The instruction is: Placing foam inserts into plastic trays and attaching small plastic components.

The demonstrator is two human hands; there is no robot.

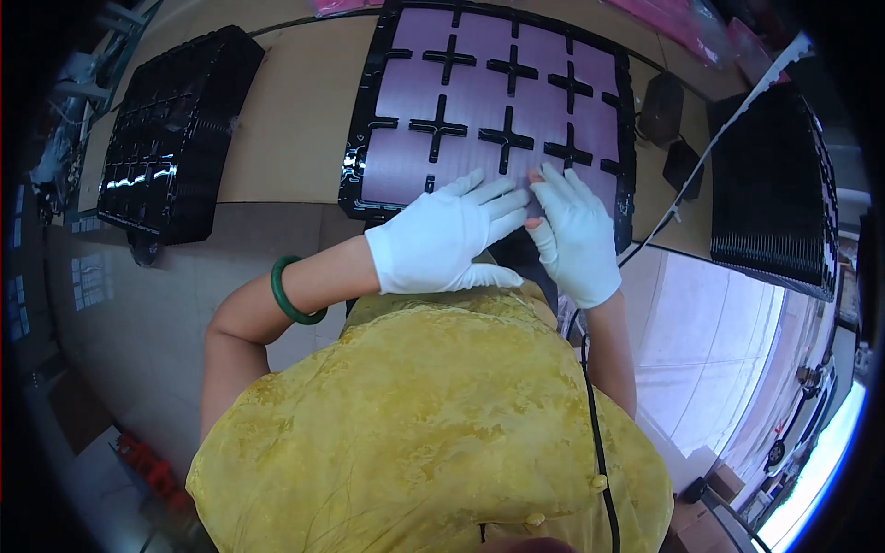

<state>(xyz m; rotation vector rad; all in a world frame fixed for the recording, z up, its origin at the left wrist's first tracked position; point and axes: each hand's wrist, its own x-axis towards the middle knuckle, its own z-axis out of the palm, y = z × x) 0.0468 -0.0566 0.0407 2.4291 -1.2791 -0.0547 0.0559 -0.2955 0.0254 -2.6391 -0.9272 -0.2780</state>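
A black plastic tray [348, 193] lies in front of me, with shiny purple rectangular pieces [479, 88] in its compartments and black cross-shaped dividers between them. Both hands wear white gloves. My left hand [452, 230] reaches across to the right, fingers stretched out flat by the tray's near edge. Close beside it, my right hand [576, 230] has its fingers extended over the near right part of the tray; its thumb tip and one fingertip are bare. No object shows in either hand. Whether the fingers press on the pieces or hover just above, I cannot tell.
A stack of black trays [171, 134] stands at the left of the tan table [286, 120], and a taller stack [770, 184] at the right. Dark blocks [661, 109] sit beside the middle tray. A pale strip [737, 112] and a black cable [595, 415] cross the right side.
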